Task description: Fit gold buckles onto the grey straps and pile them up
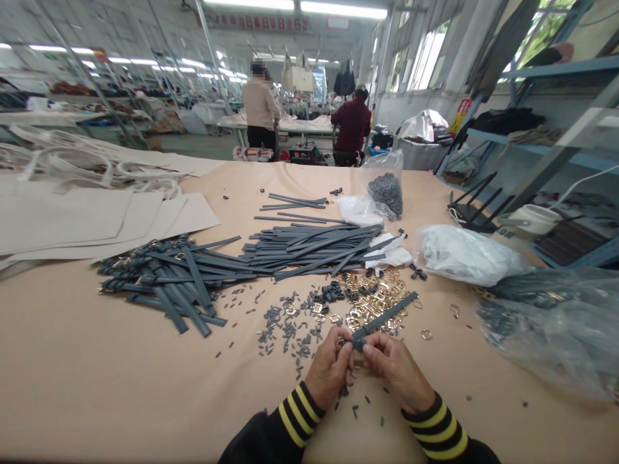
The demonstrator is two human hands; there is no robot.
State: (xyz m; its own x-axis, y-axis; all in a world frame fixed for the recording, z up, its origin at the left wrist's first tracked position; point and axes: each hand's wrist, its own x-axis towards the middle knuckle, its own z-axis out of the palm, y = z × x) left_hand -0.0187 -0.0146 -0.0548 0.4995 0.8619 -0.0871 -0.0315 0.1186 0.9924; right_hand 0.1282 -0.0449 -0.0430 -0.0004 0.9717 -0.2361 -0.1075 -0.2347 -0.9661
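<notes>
My left hand point(331, 370) and my right hand point(394, 367) meet near the table's front edge, both pinching the near end of a dark grey strap point(387, 316) that slants up to the right. A small gold piece shows at the left fingertips. Just beyond lie gold metal buckles point(370, 299) and small grey loops point(287, 325) scattered over the tan tabletop point(97, 380). A heap of grey straps with buckles point(169, 280) lies to the left. A neater pile of plain grey straps point(314, 248) lies further back.
Clear plastic bags point(551, 322) sit at the right, one white bag point(464, 251), and one bag of dark parts point(387, 190) at the back. Beige fabric sheets point(87, 219) cover the left. Two people stand at far tables. Blue shelving point(556, 148) stands at the right.
</notes>
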